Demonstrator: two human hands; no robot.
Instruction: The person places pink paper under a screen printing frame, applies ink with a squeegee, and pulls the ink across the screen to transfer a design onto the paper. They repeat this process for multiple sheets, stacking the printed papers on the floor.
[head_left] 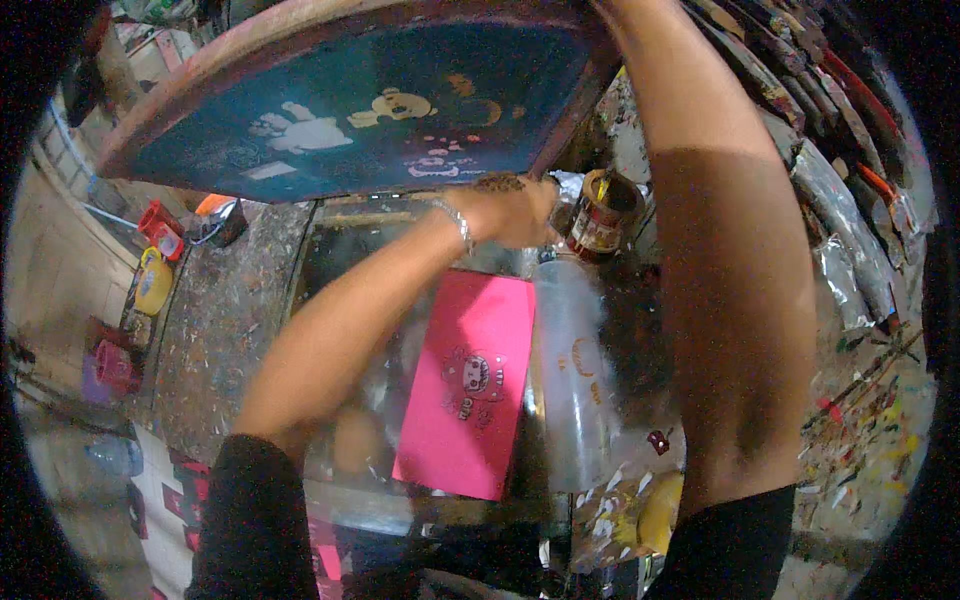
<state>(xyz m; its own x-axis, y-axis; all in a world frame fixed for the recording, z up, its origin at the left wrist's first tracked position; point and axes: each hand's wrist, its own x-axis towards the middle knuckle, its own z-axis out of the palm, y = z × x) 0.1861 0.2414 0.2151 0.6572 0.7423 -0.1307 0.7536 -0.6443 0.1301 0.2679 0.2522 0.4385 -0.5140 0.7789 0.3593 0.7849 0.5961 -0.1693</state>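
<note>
My left hand [515,213] is under the raised edge of a framed printing screen [340,75], with its fingers curled in. It is slightly blurred, and what it may hold is hidden. Close to its right stands an open can [605,218] with a yellow stick in it. Below the hand, a bright pink sheet [470,390] with a dark cartoon print lies on the table, beside a translucent plastic sheet [578,375] with orange marks. My right forearm [735,220] reaches up to the screen's right corner, its hand beyond the top of the picture.
The tilted screen covers the upper part of the view; its teal mesh carries pale designs. Red and yellow containers [152,282] stand along the left edge. On the right are paint-stained tools and crumpled silver wrapping [845,285]. A yellow object [658,512] lies near my right sleeve.
</note>
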